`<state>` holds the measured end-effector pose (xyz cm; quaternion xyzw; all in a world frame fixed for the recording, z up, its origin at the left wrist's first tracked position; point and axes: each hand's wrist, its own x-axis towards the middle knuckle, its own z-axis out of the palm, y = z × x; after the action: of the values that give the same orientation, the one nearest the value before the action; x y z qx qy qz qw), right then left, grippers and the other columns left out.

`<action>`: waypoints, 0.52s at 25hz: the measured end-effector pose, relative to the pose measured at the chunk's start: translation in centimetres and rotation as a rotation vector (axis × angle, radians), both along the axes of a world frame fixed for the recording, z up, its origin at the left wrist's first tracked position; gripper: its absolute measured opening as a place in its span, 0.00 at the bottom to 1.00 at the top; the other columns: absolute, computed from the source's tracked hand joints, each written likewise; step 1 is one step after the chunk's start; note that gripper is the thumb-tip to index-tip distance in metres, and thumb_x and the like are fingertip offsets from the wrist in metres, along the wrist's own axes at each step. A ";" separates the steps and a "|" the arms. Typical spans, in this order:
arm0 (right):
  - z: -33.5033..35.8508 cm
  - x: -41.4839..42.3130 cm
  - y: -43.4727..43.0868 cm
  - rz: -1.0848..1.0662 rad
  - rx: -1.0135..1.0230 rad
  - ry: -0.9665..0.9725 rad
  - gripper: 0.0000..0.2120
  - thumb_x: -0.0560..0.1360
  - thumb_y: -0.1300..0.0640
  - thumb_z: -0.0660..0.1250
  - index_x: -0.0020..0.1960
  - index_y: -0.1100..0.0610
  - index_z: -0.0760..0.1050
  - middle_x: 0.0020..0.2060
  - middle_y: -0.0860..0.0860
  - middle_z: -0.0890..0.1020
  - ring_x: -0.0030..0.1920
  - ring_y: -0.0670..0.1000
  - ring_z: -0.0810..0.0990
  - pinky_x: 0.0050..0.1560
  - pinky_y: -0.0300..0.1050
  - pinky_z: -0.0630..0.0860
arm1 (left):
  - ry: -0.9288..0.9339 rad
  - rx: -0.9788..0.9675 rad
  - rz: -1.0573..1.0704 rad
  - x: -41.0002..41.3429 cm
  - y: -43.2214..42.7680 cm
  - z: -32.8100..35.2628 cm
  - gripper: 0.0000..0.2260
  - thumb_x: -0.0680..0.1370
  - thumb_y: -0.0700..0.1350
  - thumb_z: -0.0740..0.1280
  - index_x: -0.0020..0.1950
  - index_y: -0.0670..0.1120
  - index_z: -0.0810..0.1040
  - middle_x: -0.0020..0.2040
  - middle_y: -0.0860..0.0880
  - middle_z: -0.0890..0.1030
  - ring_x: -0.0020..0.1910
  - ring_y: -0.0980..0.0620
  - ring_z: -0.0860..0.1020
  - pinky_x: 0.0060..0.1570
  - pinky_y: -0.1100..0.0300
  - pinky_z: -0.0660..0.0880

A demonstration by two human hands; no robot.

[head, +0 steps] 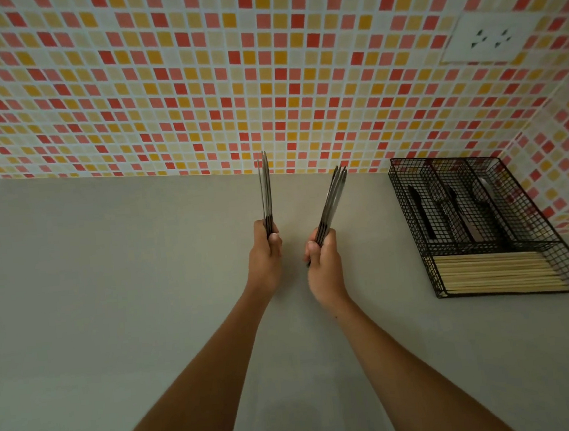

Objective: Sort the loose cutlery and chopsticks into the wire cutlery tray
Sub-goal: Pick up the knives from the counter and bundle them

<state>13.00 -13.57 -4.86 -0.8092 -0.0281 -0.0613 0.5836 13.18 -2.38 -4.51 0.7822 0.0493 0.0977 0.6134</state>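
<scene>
My left hand [265,254] grips a bundle of metal cutlery [265,189] by the handles, its ends pointing up and away toward the wall. My right hand [323,263] grips a second bundle of metal cutlery [332,199], tilted to the right. Both bundles are seen edge-on, so I cannot tell which kind of piece they are. The black wire cutlery tray [549,226] stands at the right against the wall corner. Its near compartment holds a stack of wooden chopsticks [494,272]. Its long far compartments hold a few dark-handled and metal pieces [447,208].
The grey countertop [111,299] stretches left and toward me. A tiled wall in red, orange and yellow rises behind it, with a white socket plate [491,36] at the upper right. The side wall runs close behind the tray.
</scene>
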 end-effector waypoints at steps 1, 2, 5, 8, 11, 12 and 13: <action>0.0 0.0 0.0 -0.006 0.006 0.010 0.10 0.81 0.65 0.52 0.47 0.50 0.63 0.34 0.47 0.69 0.34 0.46 0.68 0.39 0.37 0.68 | -0.001 0.001 -0.005 -0.3 -0.2 0.1 0.08 0.83 0.45 0.50 0.47 0.43 0.63 0.34 0.52 0.67 0.30 0.60 0.64 0.32 0.69 0.65; 0.2 -0.1 -0.1 -0.017 0.015 0.023 0.08 0.81 0.64 0.52 0.48 0.53 0.63 0.34 0.47 0.69 0.34 0.46 0.69 0.39 0.39 0.69 | 0.003 -0.040 -0.009 -0.4 -0.3 0.3 0.09 0.83 0.45 0.50 0.47 0.43 0.63 0.35 0.52 0.66 0.31 0.60 0.64 0.33 0.68 0.64; 1.3 -0.8 -0.9 -0.054 0.014 0.040 0.05 0.81 0.63 0.52 0.50 0.56 0.64 0.35 0.46 0.70 0.33 0.44 0.69 0.36 0.33 0.69 | 0.064 -0.326 -0.005 -0.5 -0.6 2.4 0.10 0.84 0.44 0.50 0.44 0.45 0.64 0.33 0.52 0.64 0.31 0.57 0.63 0.32 0.66 0.63; 2.6 -1.9 -2.8 -0.110 -0.007 0.151 0.07 0.80 0.64 0.51 0.51 0.57 0.66 0.34 0.48 0.71 0.33 0.46 0.70 0.35 0.34 0.68 | 0.164 -0.526 -0.057 -1.0 -1.7 4.2 0.13 0.83 0.48 0.50 0.40 0.49 0.66 0.29 0.55 0.64 0.27 0.59 0.63 0.28 0.67 0.62; 3.6 -2.1 -5.8 -0.205 -0.121 0.312 0.09 0.80 0.61 0.52 0.57 0.59 0.69 0.41 0.54 0.75 0.40 0.52 0.74 0.40 0.43 0.70 | 0.267 -0.559 -0.114 -1.3 -3.5 4.9 0.15 0.83 0.49 0.50 0.39 0.50 0.67 0.24 0.56 0.67 0.23 0.60 0.64 0.24 0.69 0.63; 3.8 -2.0 -6.9 -0.218 -0.166 0.371 0.09 0.80 0.59 0.53 0.57 0.59 0.68 0.43 0.55 0.75 0.41 0.53 0.74 0.39 0.43 0.70 | 0.303 -0.575 -0.117 -1.2 -4.0 5.0 0.15 0.83 0.49 0.49 0.38 0.50 0.67 0.23 0.56 0.67 0.22 0.60 0.64 0.23 0.69 0.63; 4.0 -1.9 -8.1 -0.220 -0.199 0.427 0.08 0.81 0.58 0.53 0.56 0.58 0.68 0.43 0.55 0.75 0.39 0.52 0.74 0.36 0.43 0.70 | 0.340 -0.590 -0.114 -1.1 -4.7 5.1 0.15 0.83 0.49 0.50 0.38 0.50 0.66 0.23 0.56 0.67 0.22 0.60 0.64 0.22 0.70 0.62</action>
<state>11.14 -21.71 -0.81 -0.8554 0.1780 0.0512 0.4837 12.07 -7.11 0.58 0.5775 0.1331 -0.0867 0.8008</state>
